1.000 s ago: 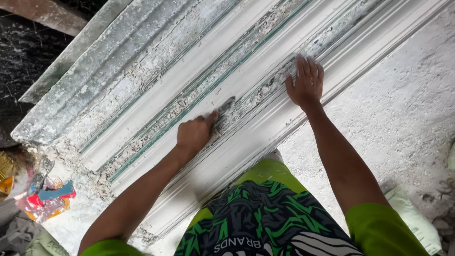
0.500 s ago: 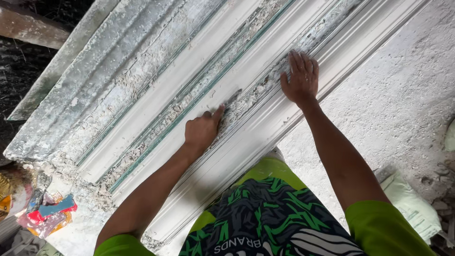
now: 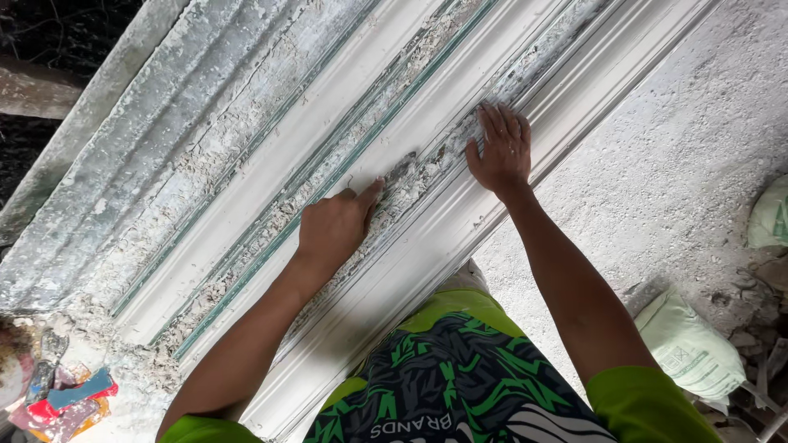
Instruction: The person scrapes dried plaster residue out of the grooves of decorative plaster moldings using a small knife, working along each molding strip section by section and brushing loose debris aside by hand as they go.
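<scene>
A long white plaster moulding (image 3: 246,221) with ridges and grooves lies diagonally in front of me, crusted with flaky plaster debris. My left hand (image 3: 332,230) is closed and rests in a rough groove at the middle of the moulding. It seems to grip a small dark scraper (image 3: 402,170), whose tip pokes out past the thumb into the crumbly plaster. My right hand (image 3: 499,149) lies flat with its fingers spread on the ridge a little further right, pressing on the moulding and holding nothing.
A rough white plaster-dusted floor (image 3: 673,139) spreads to the right. Two pale green sacks (image 3: 691,344) (image 3: 771,215) lie at the right edge. Colourful scraps and tools (image 3: 66,395) sit at the lower left. A wooden plank (image 3: 33,92) crosses the dark upper left.
My left hand has slid a little up and right along the groove. The right hand stays flat on the ridge. The view has shifted slightly.
</scene>
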